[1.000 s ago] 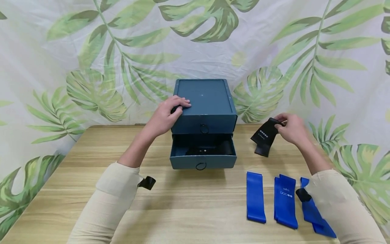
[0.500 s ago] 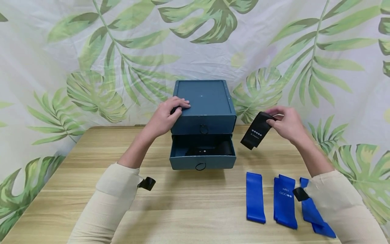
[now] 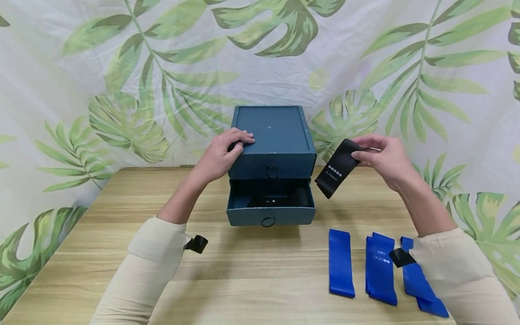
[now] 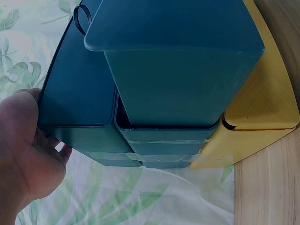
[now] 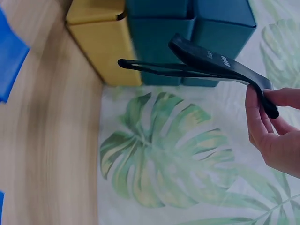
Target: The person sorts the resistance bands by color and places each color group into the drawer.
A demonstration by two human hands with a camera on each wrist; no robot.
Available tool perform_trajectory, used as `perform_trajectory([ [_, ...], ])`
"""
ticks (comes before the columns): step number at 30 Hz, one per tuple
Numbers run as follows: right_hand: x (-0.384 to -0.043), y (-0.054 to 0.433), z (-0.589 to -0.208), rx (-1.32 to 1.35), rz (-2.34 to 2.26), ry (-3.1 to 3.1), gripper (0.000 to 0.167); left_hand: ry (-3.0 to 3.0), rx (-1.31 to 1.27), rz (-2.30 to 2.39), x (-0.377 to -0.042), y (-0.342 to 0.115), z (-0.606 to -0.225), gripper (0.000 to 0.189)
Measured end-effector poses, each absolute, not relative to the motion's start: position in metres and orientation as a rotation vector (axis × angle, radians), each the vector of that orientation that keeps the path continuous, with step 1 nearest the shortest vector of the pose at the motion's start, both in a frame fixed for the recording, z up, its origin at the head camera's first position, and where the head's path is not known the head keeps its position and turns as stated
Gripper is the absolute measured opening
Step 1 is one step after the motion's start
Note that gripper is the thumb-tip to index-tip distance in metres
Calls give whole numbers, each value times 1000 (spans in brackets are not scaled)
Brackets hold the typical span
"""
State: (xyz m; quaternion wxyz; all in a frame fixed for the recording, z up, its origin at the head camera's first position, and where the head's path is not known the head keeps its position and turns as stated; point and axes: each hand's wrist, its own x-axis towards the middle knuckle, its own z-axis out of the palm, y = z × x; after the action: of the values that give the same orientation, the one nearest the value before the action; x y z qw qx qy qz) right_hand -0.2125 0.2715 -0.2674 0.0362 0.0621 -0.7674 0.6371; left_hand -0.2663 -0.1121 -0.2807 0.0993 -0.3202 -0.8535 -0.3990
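My right hand point(image 3: 386, 158) pinches the end of a folded black resistance band point(image 3: 337, 169) marked X-Heavy. The band hangs at a slant just right of a blue drawer unit point(image 3: 272, 128), above the table. In the right wrist view the band point(image 5: 211, 58) shows edge-on, thumb and fingers at one end. My left hand point(image 3: 221, 153) rests on the unit's top left edge, fingers lying over the top. The drawer point(image 3: 248, 217) below the top one is pulled out, with black bands point(image 3: 300, 198) inside. Its front partly hides what lies within.
Three folded blue resistance bands, a left one point(image 3: 340, 264), a middle one point(image 3: 379, 275) and a right one point(image 3: 420, 284), lie on the wooden table point(image 3: 252, 280). The sleeve overlaps the right one. A yellow bottom drawer point(image 4: 262, 89) shows in the wrist views. A leaf-print cloth point(image 3: 183, 67) hangs behind.
My right hand has lifted the black band off the table's right side and carried it left and up towards the drawer unit. My left hand has stayed in place.
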Motion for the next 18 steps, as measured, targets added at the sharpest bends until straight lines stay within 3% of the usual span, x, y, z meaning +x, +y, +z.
perform_trajectory([
  [3, -208, 270, -262, 201, 2050, -2326, 29, -2525, -948, -1182, -267, -112, -281, 35],
  [18, -189, 258, -239, 325, 2156, -2199, 19, -2518, -948, -1197, -268, -112, -281, 34],
])
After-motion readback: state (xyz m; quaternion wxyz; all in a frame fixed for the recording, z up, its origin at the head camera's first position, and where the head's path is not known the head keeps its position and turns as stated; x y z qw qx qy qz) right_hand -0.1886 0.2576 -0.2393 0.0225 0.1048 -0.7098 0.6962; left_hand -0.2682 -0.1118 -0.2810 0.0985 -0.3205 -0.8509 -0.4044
